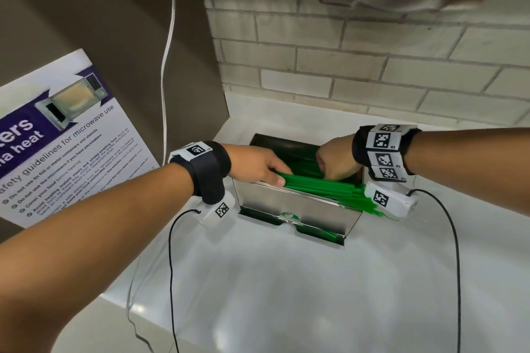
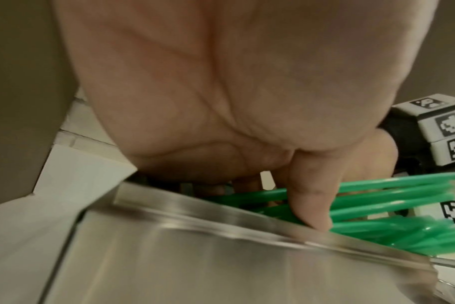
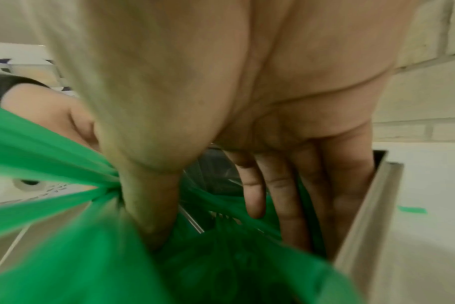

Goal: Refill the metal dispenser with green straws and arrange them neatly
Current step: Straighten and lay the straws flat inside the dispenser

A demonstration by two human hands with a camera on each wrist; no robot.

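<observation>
- left hand (image 1: 255, 165) at 9 o'clock pinches green straws (image 1: 318, 185), steadying them over metal dispenser (image 1: 298, 206)
- right hand (image 1: 337, 162) at 3 o'clock, fingers (image 3: 286, 197) straight, pressing straws down to level them

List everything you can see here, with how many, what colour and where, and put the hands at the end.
green straws: a bundle, count unclear, green, lying across the open top of the dispenser, ends sticking out past its right side
metal dispenser: one, shiny steel, on the white counter, more green showing in its bottom slot
counter: one, white, under the dispenser
microwave safety poster: one, white and purple, leaning at the left
cable: one, white, hanging down the brown wall
brick wall: pale, behind the counter
wrist bands with marker tags: one per wrist, black and white, black leads trailing
left hand: on the straws' left end, thumb at the front rim
right hand: fingers down inside the dispenser among the straws
</observation>
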